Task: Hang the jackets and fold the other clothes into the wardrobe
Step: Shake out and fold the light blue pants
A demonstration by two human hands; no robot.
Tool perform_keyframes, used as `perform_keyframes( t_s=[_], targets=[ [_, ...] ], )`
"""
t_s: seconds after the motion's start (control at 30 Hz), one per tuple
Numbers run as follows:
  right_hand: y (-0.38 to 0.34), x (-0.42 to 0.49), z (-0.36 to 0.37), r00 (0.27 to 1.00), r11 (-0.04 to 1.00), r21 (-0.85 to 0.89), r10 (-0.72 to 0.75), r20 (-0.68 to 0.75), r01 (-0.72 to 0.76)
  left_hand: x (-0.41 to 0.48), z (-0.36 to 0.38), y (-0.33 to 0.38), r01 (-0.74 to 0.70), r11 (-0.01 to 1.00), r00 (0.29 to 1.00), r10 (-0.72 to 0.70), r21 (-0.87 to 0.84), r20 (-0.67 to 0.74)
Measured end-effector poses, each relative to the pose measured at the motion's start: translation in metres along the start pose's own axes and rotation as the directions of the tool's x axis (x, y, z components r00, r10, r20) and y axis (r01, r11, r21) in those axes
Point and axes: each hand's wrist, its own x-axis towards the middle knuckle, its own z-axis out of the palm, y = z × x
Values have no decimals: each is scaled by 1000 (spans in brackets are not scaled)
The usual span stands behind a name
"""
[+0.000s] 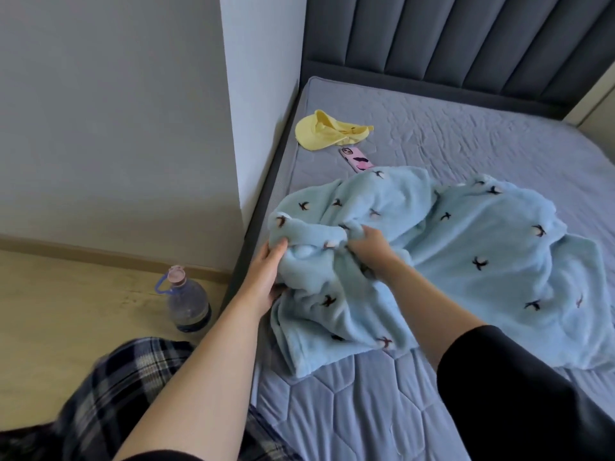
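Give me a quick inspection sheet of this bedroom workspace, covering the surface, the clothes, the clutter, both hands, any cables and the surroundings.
Surface: quilted grey-blue mattress, bare, slightly wrinkled.
Job's things: light blue fleece garment with small dark bird motifs, crumpled and spread across the mattress's near left part.
Clutter: yellow cap near the bed's left edge; phone in a pink case just in front of it, partly tucked under the fleece.
Hands: left hand holds the fleece's left edge; right hand grips a bunched fold.
Cables: nothing seen.
Surroundings: dark padded headboard; grey wall; water bottle standing on the wooden floor beside the bed. No wardrobe in view.
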Motion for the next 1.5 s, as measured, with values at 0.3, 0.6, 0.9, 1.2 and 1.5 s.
perform_keyframes(
  t_s=[0.3, 0.6, 0.9, 1.2, 1.5],
  targets=[
    [-64, -28, 57, 833, 965, 84, -256, 491, 247, -5, -19, 22, 47, 989, 974, -14, 140, -225],
    [-34, -29, 65, 951, 949, 242, -248, 183, 201, -7, -15, 22, -32, 977, 840, 141, 211, -524],
    [-13, -23, 85, 911, 994, -47, -113, -397, 103, -15, -34, 55, -354, 744, 220, 655, 567, -723],
    [-1, 40, 53, 716, 649, 687, 644, -268, -327, -3, -39, 26, -116, 417, 729, 652, 901, -208],
    [28, 60, 54, 929, 811, 523, 358, -91, -261, 11, -22, 3, -171, 247, 929, 363, 954, 73]
  ],
)
